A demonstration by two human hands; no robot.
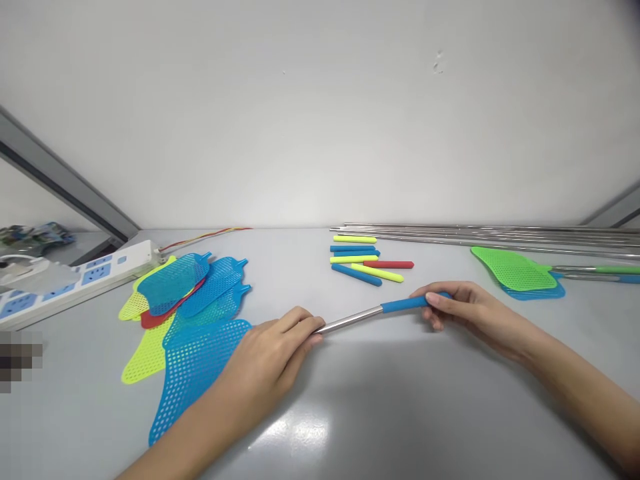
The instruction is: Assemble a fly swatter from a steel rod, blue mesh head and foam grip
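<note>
Rod (350,321) in both hands, slanting above the middle of the desk (380,413), one end inside a blue grip (406,304) that points toward the right edge. The right hand (463,308) pinches the grip's far end between thumb and fingers; the left hand (285,340) is closed about the rod's other end, fingers over it and thumb below. A blue mesh head (200,367) lies partly under the left hand and wrist, toward the near left corner; whether its neck meets the rod, I cannot tell, as the hand hides that spot. The step in hand looks to be seating the grip on the rod. The next move, I judge, calls for a steady left hold and a straight push from the right, along the rod's line, so that nothing bends. Loose grips (357,275) lie near the middle of the far edge, with bare rods (450,231) along that edge to the far right corner. More heads (173,283) overlap toward the left edge; two swatters (517,270) rest by the right edge.
</note>
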